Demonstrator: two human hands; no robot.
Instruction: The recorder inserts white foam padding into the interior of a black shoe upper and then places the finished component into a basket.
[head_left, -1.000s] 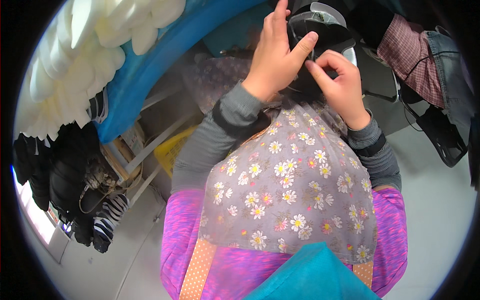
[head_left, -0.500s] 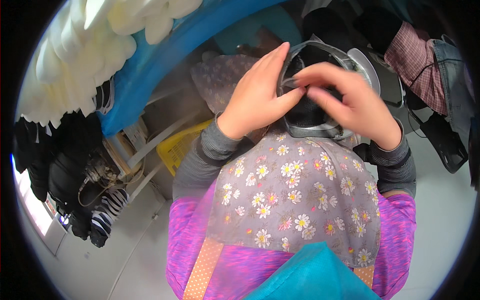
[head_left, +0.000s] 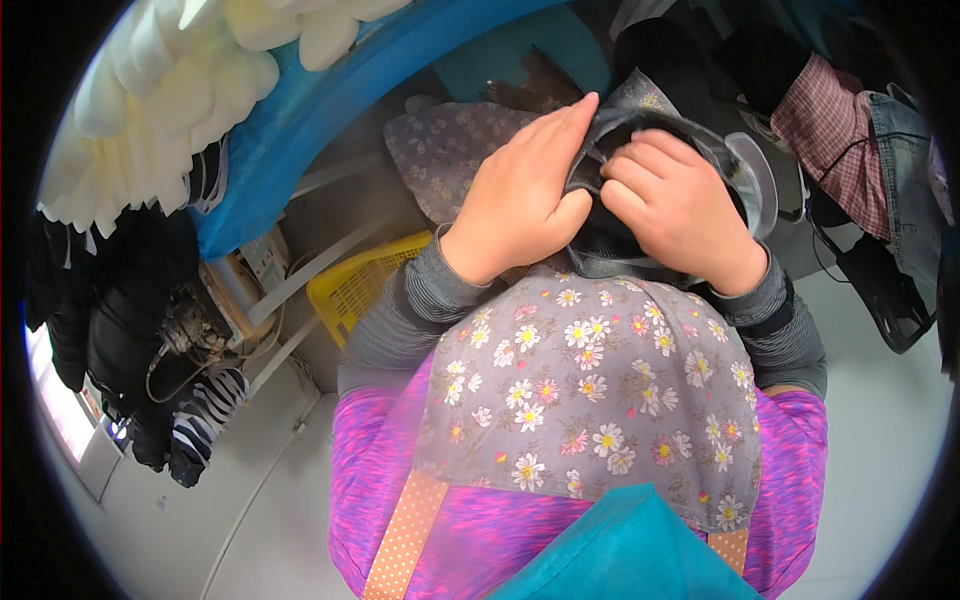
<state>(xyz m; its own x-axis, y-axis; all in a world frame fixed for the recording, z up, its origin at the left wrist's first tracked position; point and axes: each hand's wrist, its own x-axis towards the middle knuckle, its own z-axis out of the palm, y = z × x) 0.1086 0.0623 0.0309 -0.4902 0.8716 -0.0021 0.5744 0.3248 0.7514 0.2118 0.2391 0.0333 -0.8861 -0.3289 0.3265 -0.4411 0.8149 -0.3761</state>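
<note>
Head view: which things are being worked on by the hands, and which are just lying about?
In hand:
left hand
right hand
dark cloth, gripped by both

Lying about:
yellow basket
blue tub
plaid shirt
striped sock

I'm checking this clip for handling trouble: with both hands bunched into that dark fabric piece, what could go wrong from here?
1. The left hand and right hand crowd together on the dark fabric piece, covering most of it, so a fold or seam could go askew unseen.
2. The piece hangs over the flowered apron rather than on a flat surface, so it might slip from the hands.
3. Loose patterned cloth lies close behind and could get caught up.
</note>
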